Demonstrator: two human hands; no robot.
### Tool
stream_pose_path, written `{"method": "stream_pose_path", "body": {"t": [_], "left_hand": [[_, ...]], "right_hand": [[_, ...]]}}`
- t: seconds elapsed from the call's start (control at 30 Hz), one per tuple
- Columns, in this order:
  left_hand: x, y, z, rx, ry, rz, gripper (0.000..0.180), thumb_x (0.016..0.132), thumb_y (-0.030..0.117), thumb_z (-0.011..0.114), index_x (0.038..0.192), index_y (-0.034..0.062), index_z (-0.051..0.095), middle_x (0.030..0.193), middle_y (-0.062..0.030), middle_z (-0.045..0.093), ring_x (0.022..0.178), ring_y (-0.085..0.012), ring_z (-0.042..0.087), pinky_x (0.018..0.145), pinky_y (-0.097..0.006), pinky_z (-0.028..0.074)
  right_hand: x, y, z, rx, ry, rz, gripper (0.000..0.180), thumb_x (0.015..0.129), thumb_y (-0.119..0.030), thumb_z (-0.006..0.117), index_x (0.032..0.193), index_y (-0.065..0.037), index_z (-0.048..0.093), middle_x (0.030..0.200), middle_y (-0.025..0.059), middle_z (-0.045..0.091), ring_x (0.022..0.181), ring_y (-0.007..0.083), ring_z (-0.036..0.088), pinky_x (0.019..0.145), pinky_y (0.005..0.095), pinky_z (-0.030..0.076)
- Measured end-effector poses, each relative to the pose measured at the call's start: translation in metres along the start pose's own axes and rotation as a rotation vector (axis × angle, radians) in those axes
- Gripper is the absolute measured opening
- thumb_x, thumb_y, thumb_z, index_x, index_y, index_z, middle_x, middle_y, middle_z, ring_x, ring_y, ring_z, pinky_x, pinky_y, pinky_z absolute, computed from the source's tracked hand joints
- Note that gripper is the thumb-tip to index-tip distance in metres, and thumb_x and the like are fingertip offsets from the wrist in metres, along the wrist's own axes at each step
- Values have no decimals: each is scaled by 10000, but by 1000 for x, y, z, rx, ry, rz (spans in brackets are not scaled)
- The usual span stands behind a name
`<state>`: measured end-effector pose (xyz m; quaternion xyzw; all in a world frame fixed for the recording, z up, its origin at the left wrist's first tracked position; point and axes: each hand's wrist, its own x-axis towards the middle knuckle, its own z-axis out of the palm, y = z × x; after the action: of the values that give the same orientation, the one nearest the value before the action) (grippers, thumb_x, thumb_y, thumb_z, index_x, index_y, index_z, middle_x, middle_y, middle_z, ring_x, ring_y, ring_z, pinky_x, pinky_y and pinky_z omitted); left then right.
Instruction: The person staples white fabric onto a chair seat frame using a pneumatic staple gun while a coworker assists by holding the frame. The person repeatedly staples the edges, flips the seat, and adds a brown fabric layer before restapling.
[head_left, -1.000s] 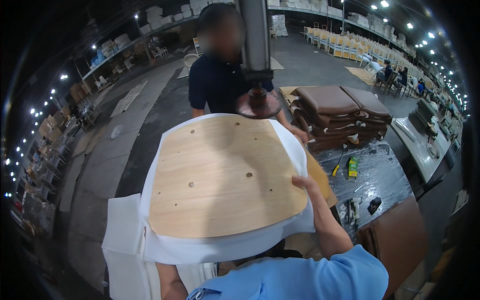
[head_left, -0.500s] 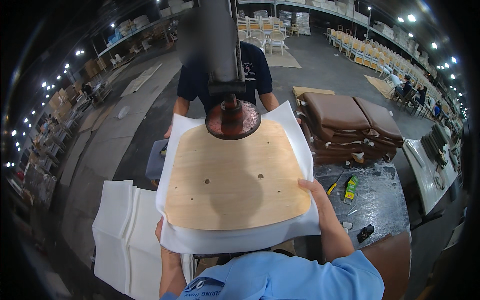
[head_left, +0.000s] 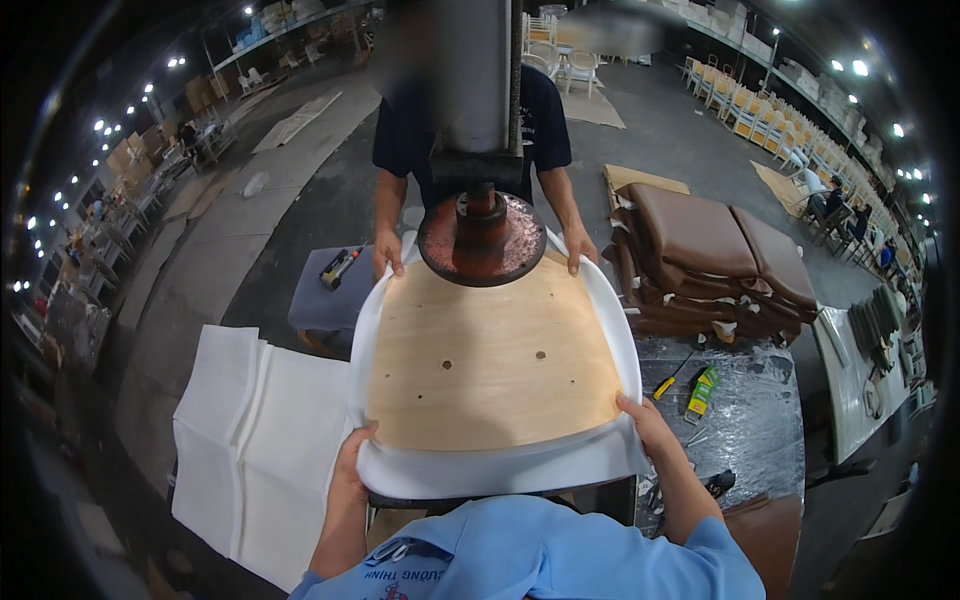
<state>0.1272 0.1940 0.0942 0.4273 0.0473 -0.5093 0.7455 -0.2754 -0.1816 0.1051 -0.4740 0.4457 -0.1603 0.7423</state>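
A curved plywood seat board (head_left: 490, 400) with several small holes lies on a larger white padding sheet (head_left: 470, 472), whose edges curl up around it. My left hand (head_left: 352, 452) grips the near left corner, its thumb over the rim and its fingers hidden beneath. At the near right corner my right hand (head_left: 643, 422) holds the padding and board edge, thumb on top. Across from me a co-worker's hands (head_left: 387, 252) grip the far corners. A round press plate (head_left: 482, 240) on a thick metal column hangs over the far part of the board.
White folded sheets (head_left: 255, 440) lie at the left, beyond them a blue-grey stool (head_left: 325, 300) with a tool on it. Brown upholstered cushions (head_left: 690, 235) are stacked at the right. A wrapped table (head_left: 750, 400) bears a yellow screwdriver (head_left: 668, 382) and a green-yellow packet (head_left: 702, 392).
The co-worker's hands have come onto the far corners. My left hand has moved up, its thumb now over the rim. The padding's edges have curled up around the board.
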Motion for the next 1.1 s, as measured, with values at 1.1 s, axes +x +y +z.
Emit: {"method": "stream_pose_path", "body": {"t": [1.1], "left_hand": [[-2, -49, 28, 1729, 492, 303, 511, 992, 179, 758, 1458, 17, 625, 1240, -279, 717, 1129, -515, 698, 965, -577, 569]], "right_hand": [[34, 32, 9, -608, 120, -230, 510, 1049, -141, 668, 1522, 34, 597, 1346, 188, 760, 1217, 284, 717, 1073, 408, 532]]}}
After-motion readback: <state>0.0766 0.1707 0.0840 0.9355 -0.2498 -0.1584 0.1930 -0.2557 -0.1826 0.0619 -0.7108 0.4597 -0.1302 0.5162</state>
